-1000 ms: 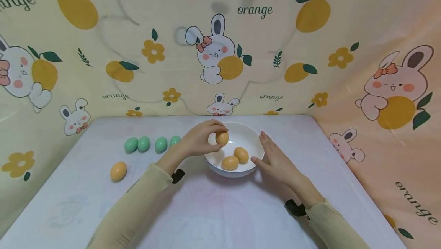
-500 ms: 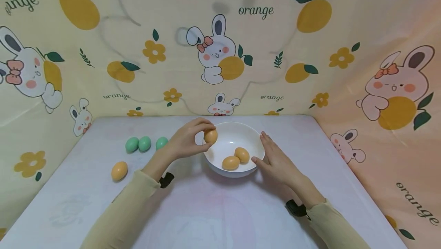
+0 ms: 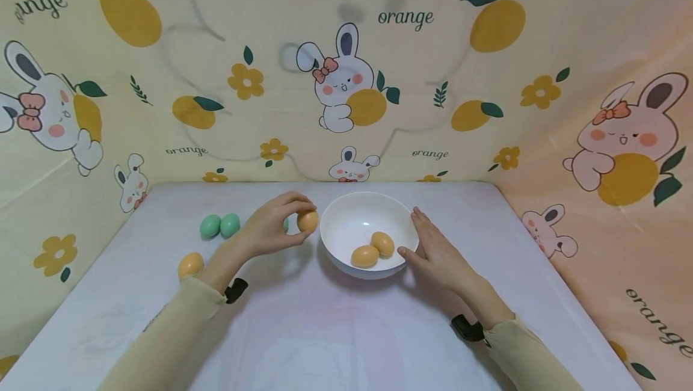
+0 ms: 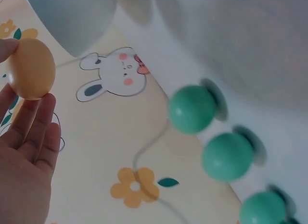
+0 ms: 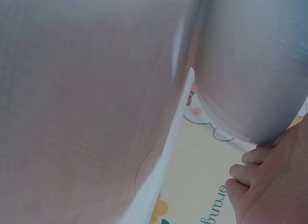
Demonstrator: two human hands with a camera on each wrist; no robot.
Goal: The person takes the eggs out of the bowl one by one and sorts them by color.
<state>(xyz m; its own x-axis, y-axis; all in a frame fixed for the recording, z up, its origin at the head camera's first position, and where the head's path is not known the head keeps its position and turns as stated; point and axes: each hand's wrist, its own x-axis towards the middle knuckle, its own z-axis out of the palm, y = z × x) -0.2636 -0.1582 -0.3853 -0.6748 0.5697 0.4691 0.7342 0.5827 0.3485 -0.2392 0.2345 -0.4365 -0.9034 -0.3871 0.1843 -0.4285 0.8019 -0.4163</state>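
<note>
My left hand (image 3: 272,225) pinches a light-brown egg (image 3: 307,221) between thumb and fingertips, just left of the white bowl (image 3: 346,216). In the left wrist view the same egg (image 4: 32,69) is fully visible at the fingertips. Two more brown eggs, one nearer (image 3: 365,256) and one farther (image 3: 382,243), touch each other inside the bowl. My right hand (image 3: 441,252) rests against the bowl's right side, fingers extended. From the right wrist, its fingers (image 5: 243,173) appear beside the bowl's outer wall (image 5: 255,70).
A green egg (image 3: 210,227) lies beside another (image 3: 230,225) at the table's back left; the left hand partly hides others. Another brown egg (image 3: 190,264) lies nearer, partly behind the left forearm. A printed cloth (image 3: 216,78) backs the table (image 3: 335,331).
My left hand has carried the pinched egg leftward, from over the bowl to outside its left rim. The right hand stays at the bowl, and the two eggs inside keep their places.
</note>
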